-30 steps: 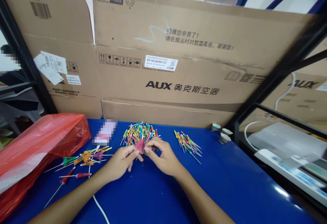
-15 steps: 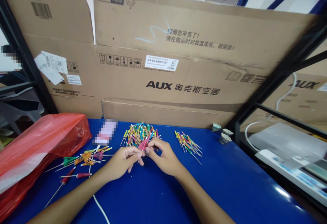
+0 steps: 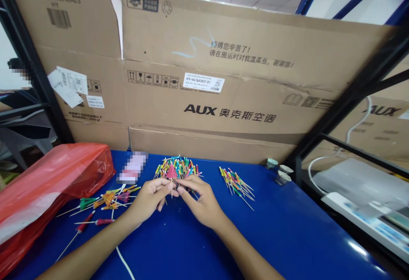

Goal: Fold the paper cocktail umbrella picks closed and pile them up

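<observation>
A pink paper cocktail umbrella (image 3: 171,171) stands nearly upright between my hands, its canopy partly spread and its wooden stick pointing down. My left hand (image 3: 152,195) pinches the stick just below the canopy. At the canopy's lower right edge, the thumb and forefinger of my right hand (image 3: 200,195) close in on the same umbrella; a small dark spot shows between these fingertips, too small to make out. Right behind the hands lies a heap of folded cocktail umbrellas (image 3: 183,165) in many colours, partly hidden by the fingers.
More folded umbrellas (image 3: 236,182) lie to the right. Partly open umbrellas (image 3: 108,198) lie left, near a red plastic bag (image 3: 79,165) and a blurred pink card-like object (image 3: 132,167). A white cable (image 3: 123,261) crosses the blue table (image 3: 204,246). Small pale pots (image 3: 283,175) stand back right before cardboard (image 3: 223,139).
The pink umbrella has turned from slanted to nearly upright and shifted slightly left. My right fingers have moved from its canopy down towards the stick. The view has tilted slightly.
</observation>
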The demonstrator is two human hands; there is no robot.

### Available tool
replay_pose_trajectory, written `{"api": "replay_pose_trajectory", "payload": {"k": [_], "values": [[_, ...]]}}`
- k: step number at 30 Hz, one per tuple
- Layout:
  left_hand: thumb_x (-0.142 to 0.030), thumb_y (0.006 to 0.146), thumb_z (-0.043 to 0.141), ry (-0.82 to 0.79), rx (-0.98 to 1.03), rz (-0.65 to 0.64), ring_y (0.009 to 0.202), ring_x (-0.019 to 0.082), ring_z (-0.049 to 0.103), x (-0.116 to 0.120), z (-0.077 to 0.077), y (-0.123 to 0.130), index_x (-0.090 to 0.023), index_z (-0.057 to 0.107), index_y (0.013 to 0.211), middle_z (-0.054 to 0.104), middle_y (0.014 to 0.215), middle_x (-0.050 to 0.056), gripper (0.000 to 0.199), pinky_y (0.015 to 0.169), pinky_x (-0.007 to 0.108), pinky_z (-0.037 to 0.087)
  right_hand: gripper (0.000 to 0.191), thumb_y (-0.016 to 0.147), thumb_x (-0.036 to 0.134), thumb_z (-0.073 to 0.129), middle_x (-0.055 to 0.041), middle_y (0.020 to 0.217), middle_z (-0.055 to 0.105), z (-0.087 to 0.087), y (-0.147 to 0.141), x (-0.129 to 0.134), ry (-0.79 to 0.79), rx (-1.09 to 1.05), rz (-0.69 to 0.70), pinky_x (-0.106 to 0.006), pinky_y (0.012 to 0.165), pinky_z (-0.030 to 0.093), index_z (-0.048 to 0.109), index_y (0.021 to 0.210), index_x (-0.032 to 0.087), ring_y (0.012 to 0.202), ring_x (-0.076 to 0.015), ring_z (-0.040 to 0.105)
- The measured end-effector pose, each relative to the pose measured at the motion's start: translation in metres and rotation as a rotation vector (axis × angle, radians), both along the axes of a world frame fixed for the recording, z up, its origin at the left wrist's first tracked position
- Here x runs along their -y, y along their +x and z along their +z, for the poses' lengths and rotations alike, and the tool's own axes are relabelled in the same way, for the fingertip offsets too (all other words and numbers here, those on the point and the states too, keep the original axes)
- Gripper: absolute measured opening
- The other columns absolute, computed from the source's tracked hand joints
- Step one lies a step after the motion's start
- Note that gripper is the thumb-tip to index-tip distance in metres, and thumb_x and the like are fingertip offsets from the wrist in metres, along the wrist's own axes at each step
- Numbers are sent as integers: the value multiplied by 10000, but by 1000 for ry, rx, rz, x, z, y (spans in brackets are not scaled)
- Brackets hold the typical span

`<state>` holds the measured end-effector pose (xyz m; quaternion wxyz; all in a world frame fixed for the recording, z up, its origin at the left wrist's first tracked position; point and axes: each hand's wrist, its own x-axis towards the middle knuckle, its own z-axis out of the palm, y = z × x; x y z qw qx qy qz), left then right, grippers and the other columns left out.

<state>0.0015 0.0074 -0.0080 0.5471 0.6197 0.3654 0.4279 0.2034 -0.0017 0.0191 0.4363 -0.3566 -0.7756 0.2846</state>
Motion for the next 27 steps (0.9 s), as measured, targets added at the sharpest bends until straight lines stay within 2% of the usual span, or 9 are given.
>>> {"api": "replay_pose_trajectory", "payload": {"k": [3,5,8,12,15,20,24,27], "values": [[-514,900,576,15,18,19,373,74,424,0,2,0,-125,687,981,617,562,-6,412,395,193,313,278,937,363,602,-69,1017,665,-8,-13,3,-89,-117,60,-377,859,482,698,1181,269,939,-205,596],[-513,895,586,19,20,21,376,76,429,1,2,0,-124,697,993,592,536,-17,417,406,194,323,305,918,399,624,-66,1004,657,-13,-19,4,-190,-248,67,-365,829,499,702,1176,258,921,-203,595],[-505,887,601,30,5,7,387,71,439,1,0,2,-127,708,1001,653,633,14,409,408,198,331,308,887,436,655,-56,902,650,-21,-24,2,-373,-437,60,-317,720,502,726,1096,220,800,-178,585],[-486,887,606,69,-51,-50,423,77,467,4,-1,5,-141,729,991,711,776,52,381,429,209,359,310,797,445,750,-36,788,634,-25,-26,-2,-534,-604,98,-250,570,430,730,974,191,628,-126,499],[-482,895,594,92,-108,-56,430,85,470,7,-2,5,-144,747,946,691,721,40,375,438,211,359,311,746,434,795,-25,745,620,-25,-27,-2,-552,-651,113,-240,535,400,739,930,189,600,-118,465],[-509,886,596,105,-180,-55,421,101,460,8,-3,5,-145,760,875,543,524,-16,399,446,211,346,289,787,472,747,-35,740,635,-23,-26,1,-473,-680,90,-273,550,426,750,885,200,591,-128,473],[-514,893,587,97,-197,-58,424,106,459,8,-1,5,-146,761,897,509,499,-27,407,450,211,342,307,761,499,763,-48,774,650,-23,-25,2,-440,-670,64,-296,568,451,753,854,206,627,-151,512],[-503,892,593,89,-181,-61,423,99,456,8,0,6,-150,761,908,551,530,-20,391,447,209,340,333,756,521,761,-58,792,653,-23,-23,1,-427,-660,55,-298,574,458,752,861,205,690,-180,550]]}}
